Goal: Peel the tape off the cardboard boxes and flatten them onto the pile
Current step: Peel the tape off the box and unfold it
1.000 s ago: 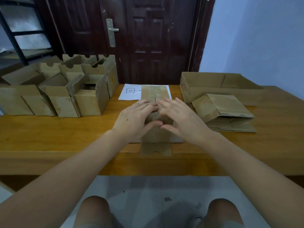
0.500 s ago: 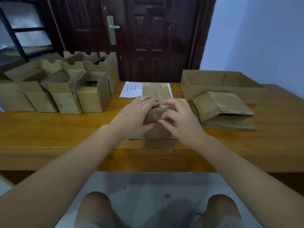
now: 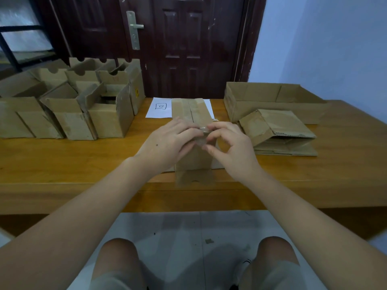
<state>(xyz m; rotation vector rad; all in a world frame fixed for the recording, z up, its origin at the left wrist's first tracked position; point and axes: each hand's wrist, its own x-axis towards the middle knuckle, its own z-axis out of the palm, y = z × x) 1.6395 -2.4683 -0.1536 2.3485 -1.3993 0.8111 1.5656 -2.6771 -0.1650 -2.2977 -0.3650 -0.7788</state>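
On your far left a cluster of upright cardboard boxes crowds the back of the wooden table, their flaps standing open and touching one another; the near strip of tabletop in front of them is bare wood down to the front edge. Moving right, a white paper sheet lies flat near the table's far edge, partly covered by the box you are working on.

That box sits in the middle of the table, its far flaps laid out flat toward the door and its near flap hanging just over the front edge. Your left hand rests on top of it, fingers extended to the right and pressing on the cardboard. Your right hand meets it at the centre seam: thumb and forefinger are curled together, pinching a small shiny end of clear tape at the fingertips, the other fingers arched loosely above.

To the right, the pile of flattened boxes lies just beside your right hand, and behind it stands a low open tray-like carton. Beyond these, bare table runs to the right edge.
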